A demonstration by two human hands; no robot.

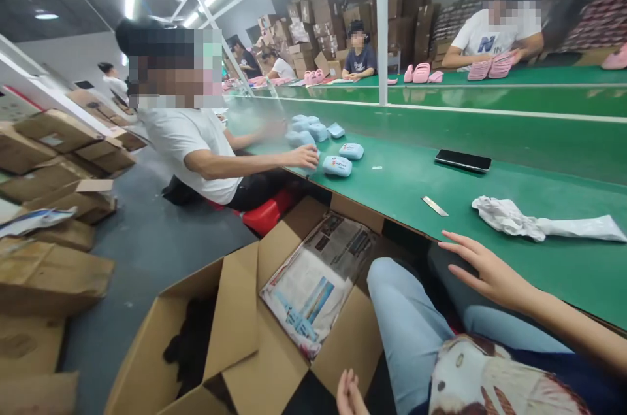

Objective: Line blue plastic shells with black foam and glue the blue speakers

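Note:
My right hand hovers by the edge of the green work surface, fingers spread, with nothing in it. Nearest to it lie a small flat strip and a crumpled white wrapper twisted into a long tail. Low in the view my left hand is partly cut off by the frame; its visible fingers are loosely raised and hold nothing. Just beyond it stands an open cardboard box. Printed newspaper-like sheets lie in that box.
A co-worker at the left reaches among several light blue rounded pieces with print on them. A black phone lies on the surface. Another open carton holds something dark. Stacked boxes line the left. A white post rises beyond.

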